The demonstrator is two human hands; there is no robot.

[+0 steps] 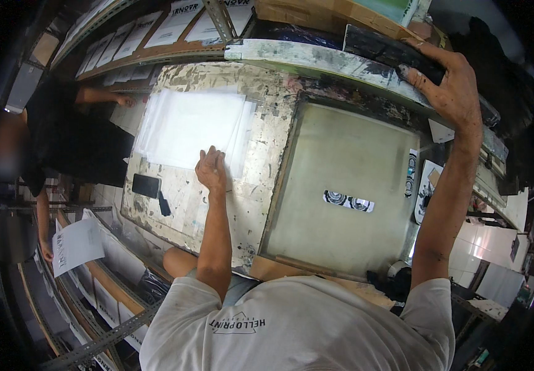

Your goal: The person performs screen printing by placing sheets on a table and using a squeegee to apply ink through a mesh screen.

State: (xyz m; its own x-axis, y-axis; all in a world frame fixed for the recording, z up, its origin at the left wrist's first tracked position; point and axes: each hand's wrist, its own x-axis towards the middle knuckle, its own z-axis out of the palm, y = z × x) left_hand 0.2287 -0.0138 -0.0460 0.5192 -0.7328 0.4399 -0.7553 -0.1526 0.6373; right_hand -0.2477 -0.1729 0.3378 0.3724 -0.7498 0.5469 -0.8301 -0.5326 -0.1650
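My left hand rests with its fingertips on the near edge of a stack of clear plastic sheets lying on the stained worktable. My right hand, smeared with dark ink, grips the raised frame of a printing screen at the upper right. Below it lies the greenish printing bed with a small black-and-white printed strip on it.
A dark phone-like slab lies at the table's left edge. Another person in black stands at left, holding a printed white sheet. Metal racks with printed sheets line the left and the back.
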